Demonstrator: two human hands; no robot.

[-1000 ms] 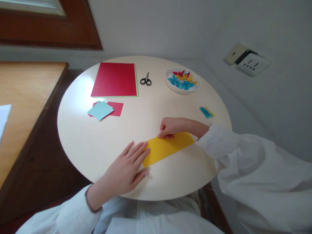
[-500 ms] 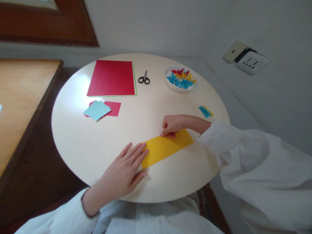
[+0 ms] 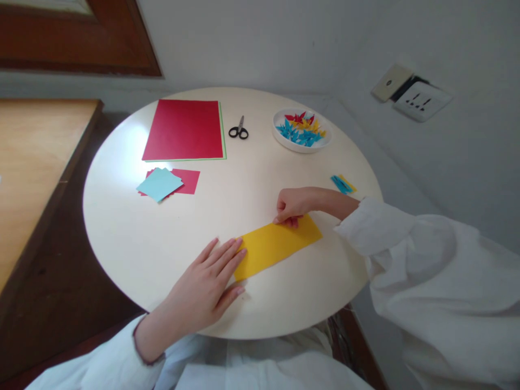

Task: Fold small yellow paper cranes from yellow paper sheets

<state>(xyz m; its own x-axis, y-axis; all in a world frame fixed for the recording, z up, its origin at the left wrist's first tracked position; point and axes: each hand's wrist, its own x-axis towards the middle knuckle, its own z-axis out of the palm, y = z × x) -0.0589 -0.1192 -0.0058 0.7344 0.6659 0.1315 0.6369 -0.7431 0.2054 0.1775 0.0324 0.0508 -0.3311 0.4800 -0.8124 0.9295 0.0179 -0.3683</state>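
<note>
A strip of yellow paper, with a straight far edge, lies flat and slanted on the white round table near me. My left hand rests open, its fingers stretched over the strip's left end and the thumb apart on the tabletop. At the far edge, right of the strip's middle, my right hand is curled closed. Its thumb tip presses on that edge, and the lower fingers touch the paper. Whether any paper is pinched between the fingers is hard to see; the strip stays flat under both hands.
Red and green sheets lie at the back left, with black-handled scissors beside them. Pale blue and pink paper squares sit in front. A white dish holds folded paper shapes. Small blue and yellow strips lie near the right edge.
My right hand has slid a little to the right along the far edge of the yellow paper. My left hand and the paper stay in place; the view has shifted slightly.
</note>
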